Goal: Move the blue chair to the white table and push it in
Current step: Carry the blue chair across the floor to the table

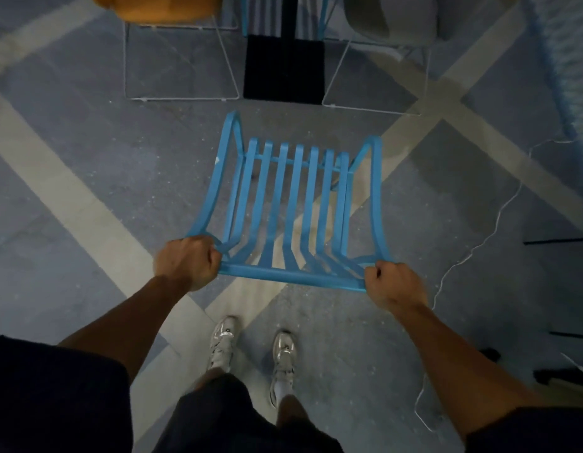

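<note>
my left hand (188, 261) and right hand (393, 282) fisted on the blue slatted chair (293, 204) top rail; risk: legs snagging white cable (480, 243) or wire-frame chairs (182, 60) ahead.

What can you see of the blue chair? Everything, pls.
The blue chair is seen from above and behind. It looks like painted metal: flat slats running from the top rail down into the seat, with curved armrests either side. The left hand and right hand each grip an end of the top rail. It faces a black post base between two wire-legged chairs. Its legs are mostly hidden.
</note>
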`<state>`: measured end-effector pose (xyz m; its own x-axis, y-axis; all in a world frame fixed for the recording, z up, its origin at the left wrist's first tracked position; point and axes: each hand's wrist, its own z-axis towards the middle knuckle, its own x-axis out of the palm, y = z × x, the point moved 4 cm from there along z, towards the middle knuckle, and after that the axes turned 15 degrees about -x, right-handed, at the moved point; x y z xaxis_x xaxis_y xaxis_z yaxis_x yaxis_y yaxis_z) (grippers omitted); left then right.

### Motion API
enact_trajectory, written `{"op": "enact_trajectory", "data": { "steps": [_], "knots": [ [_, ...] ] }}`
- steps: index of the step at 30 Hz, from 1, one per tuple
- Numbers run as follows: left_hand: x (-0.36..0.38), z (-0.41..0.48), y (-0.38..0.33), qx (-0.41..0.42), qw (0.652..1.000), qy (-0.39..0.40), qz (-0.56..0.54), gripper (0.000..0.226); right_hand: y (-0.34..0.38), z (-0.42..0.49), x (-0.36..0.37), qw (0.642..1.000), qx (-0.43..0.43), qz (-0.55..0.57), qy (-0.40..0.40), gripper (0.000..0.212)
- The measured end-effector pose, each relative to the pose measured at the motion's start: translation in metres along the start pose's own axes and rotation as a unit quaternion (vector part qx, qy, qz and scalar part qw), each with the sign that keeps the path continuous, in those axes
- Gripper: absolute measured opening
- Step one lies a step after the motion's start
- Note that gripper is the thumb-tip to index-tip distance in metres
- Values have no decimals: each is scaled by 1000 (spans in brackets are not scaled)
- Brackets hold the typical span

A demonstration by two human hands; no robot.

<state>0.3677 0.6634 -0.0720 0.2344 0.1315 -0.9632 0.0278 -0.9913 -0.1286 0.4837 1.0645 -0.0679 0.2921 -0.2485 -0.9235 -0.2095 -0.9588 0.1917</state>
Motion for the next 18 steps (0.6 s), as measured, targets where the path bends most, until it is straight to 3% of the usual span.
{"op": "enact_trajectory", "data": {
  "steps": [11,18],
  "knots": [
    [13,-27,-1,-35,999,-24,1,27,-11,-10,-1,996,-64,-11,-59,38],
    [12,-26,-7,-31,999,-36,15,25,-10,-8,-2,994,-94,-21,-51,38]
  ]
}}
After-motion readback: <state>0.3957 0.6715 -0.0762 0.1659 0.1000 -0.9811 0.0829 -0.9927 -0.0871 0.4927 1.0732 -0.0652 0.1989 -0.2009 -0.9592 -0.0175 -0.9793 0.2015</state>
